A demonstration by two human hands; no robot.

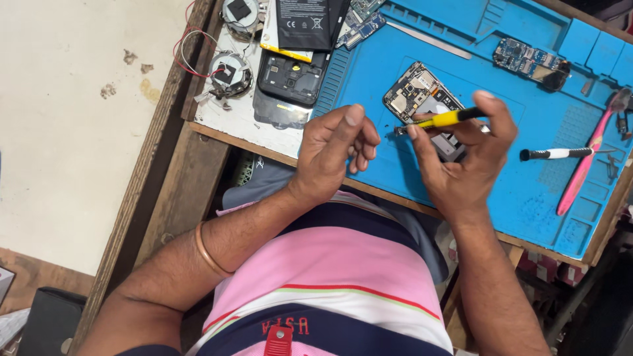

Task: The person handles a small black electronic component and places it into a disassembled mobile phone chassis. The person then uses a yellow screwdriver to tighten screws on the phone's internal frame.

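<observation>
My right hand [465, 161] grips a small screwdriver with a yellow and black handle [447, 118], its tip pointing left over the blue work mat [527, 191]. Just beyond the tool lies an opened phone [422, 99] with its circuit board bare. My left hand [333, 148] hovers beside the tool's tip, fingers curled loosely with the thumb up; whether a tiny part sits in it cannot be made out.
A white and black screwdriver [557, 153] and a pink toothbrush [587, 155] lie at the mat's right. A loose circuit board [527, 59] sits further back. A black phone back shell [290, 79], a battery [303, 23] and two round coil parts [229, 72] rest at the left on a white board.
</observation>
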